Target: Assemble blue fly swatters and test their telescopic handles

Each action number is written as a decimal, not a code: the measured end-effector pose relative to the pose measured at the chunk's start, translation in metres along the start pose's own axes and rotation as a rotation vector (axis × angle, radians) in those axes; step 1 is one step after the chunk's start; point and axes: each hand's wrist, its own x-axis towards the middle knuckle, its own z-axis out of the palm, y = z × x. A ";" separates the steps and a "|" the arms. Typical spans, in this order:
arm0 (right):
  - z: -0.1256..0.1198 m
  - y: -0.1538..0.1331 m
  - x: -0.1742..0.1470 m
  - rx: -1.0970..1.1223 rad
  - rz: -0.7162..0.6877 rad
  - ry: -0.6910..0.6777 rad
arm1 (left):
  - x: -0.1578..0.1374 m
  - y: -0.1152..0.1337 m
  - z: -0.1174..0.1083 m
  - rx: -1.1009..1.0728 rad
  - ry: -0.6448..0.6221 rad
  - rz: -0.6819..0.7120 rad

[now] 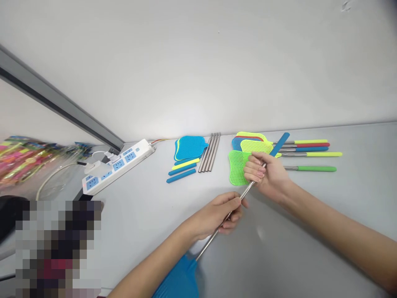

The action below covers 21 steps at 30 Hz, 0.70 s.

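Observation:
A blue fly swatter (pixel 178 279) slants across the front of the table, its head low and partly cut off by the frame's bottom edge. Around the middle of its metal rod my left hand (pixel 228 211) is closed. My right hand (pixel 263 171) grips the upper rod, just below the blue handle sleeve (pixel 281 145). Behind my right hand lie finished-looking swatters, among them a green one (pixel 238 167) and a yellow one (pixel 252 146), handles pointing right. Further left are loose blue swatter heads (pixel 190 147), several metal rods (pixel 210 153) and loose blue and yellow handle sleeves (pixel 181 175).
A white power strip (pixel 119 165) with plugs and cables lies at the left. Beyond it are colourful items in plastic packaging (pixel 31 159). A pale wall (pixel 217 74) rises behind the grey table (pixel 130 231). A pixelated patch hides the lower left.

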 end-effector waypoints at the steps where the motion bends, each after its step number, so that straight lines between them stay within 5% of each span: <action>1: 0.001 0.003 -0.001 -0.008 0.011 -0.007 | -0.001 0.000 0.000 -0.036 -0.011 -0.019; 21: -0.007 0.043 -0.012 0.024 -0.092 0.029 | 0.004 -0.007 0.003 -0.114 0.008 -0.054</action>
